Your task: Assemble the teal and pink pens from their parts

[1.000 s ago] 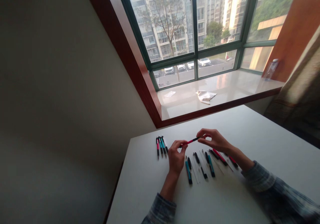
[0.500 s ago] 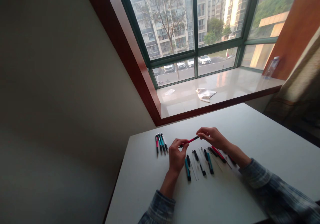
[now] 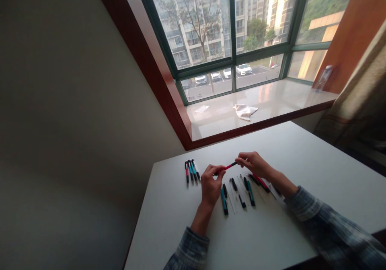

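Note:
A red and black pen [image 3: 230, 166] is held up between my hands, tilted with its right end higher. My left hand [image 3: 211, 183] pinches its lower left end, and the fingers of my right hand [image 3: 251, 162] close on its black upper end. Below them on the table lie pen parts: teal and black barrels [image 3: 224, 201], a black barrel piece [image 3: 242, 202], thin pale refills [image 3: 233, 201] and red barrels [image 3: 261, 183] partly under my right forearm. Left of my left hand, several whole pens [image 3: 192, 172] lie side by side in a row.
The white table [image 3: 171, 217] meets a wall on the left and a window sill [image 3: 271, 101] behind. On the sill are a crumpled white cloth or paper [image 3: 245, 111], a flat paper piece [image 3: 202, 109] and a clear bottle [image 3: 323, 79]. A curtain [image 3: 352, 89] hangs at right.
The whole view has shifted slightly, so everything sits a little further left and up. Both hands keep their hold on the pen, with hardly any change in their pose.

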A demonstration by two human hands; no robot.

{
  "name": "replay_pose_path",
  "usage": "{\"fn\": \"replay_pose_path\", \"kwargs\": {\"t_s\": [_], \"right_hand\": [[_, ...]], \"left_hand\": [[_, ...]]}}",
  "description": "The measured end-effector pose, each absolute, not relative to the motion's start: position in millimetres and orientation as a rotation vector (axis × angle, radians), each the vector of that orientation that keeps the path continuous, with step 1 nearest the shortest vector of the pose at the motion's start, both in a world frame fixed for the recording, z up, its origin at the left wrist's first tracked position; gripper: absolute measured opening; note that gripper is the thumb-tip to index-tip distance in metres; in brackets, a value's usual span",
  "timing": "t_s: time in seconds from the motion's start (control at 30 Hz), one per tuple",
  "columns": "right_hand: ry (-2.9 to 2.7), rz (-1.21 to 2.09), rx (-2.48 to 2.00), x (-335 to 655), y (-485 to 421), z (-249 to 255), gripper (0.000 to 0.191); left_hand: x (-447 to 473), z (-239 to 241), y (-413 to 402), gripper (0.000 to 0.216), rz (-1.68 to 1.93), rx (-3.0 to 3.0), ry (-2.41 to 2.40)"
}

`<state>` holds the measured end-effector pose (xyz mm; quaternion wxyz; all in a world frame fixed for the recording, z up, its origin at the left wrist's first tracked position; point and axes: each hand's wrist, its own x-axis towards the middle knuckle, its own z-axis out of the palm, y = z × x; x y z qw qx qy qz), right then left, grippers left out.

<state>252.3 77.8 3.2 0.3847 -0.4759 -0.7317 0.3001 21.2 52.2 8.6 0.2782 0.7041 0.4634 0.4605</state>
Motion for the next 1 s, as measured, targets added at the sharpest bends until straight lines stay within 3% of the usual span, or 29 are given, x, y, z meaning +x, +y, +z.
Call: {"fn": "replay_pose_path", "kwargs": {"t_s": [0.3,0.53,0.73,1.0], "right_hand": [[-1.861,0.709,-1.150,255.1,77.9,2.7,0.028],[-1.907,0.829,-1.071,235.5,66.2,3.4,0.028],[-2.162,0.637,-1.051,231.9,60.8,10.4,0.010],[-2.111,0.560,-1.218,219.2,55.3,28.0,0.025]], "left_hand": [[20.3,9.6,54.4,0.008,1.255,1.794,1.165],[21.2,8.0,55.6,0.019,1.369,1.505,0.987],[18.5,10.0,52.6,0.019,1.423,1.579,1.023],[8.5,15.7,52.6,0.020,1.737,1.565,1.332]]}}
